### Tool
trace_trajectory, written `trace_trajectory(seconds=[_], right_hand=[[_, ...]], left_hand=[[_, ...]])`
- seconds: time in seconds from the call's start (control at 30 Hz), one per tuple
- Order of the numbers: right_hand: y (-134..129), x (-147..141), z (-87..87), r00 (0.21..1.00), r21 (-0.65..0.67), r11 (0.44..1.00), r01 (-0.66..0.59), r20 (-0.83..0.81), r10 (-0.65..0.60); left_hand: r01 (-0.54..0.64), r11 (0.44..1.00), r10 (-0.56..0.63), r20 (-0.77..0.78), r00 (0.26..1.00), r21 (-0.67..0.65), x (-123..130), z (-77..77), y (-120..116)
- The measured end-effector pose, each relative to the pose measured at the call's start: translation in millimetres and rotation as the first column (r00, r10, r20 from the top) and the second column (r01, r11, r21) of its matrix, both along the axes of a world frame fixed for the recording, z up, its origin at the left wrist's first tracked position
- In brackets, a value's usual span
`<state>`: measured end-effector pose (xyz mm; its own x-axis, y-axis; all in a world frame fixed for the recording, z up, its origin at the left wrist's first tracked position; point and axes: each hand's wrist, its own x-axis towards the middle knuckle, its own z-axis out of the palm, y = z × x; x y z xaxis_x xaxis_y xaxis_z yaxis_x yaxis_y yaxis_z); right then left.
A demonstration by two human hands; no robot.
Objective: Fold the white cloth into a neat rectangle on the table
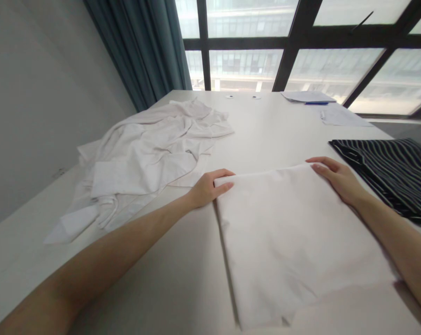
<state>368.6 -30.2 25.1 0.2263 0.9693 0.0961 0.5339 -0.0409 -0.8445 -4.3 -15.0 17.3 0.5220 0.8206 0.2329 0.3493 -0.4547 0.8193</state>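
Left hand point(207, 188) and right hand point(339, 179) pinch the far corners of a white cloth point(283, 232), apparently folded, flat on the table point(259, 139); at left, crumpled fabric point(150, 153) lies unfolded; at right, striped cloth point(398, 172).

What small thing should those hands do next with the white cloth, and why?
I'd suggest the right hand smooth the white cloth toward its near edge, while the left hand keeps its corner. The far edge looks fairly straight between them, but creases show lower down and the near edge looks uneven.
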Motion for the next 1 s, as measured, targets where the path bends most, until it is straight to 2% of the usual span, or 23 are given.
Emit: trace_trajectory(seconds=[0.43,1.0], right_hand=[[1.0,-2.0,0.8,0.999,0.019,1.0,0.016,0.028,-0.017],[0.3,-0.2,-0.9,0.997,0.024,0.999,-0.026,0.068,0.025]], left_hand=[[-0.001,1.0,0.001,-0.002,1.0,-0.001,0.2,-0.3,-0.2],[-0.005,1.0,0.005,-0.035,0.999,0.014,1.0,1.1,-0.1]])
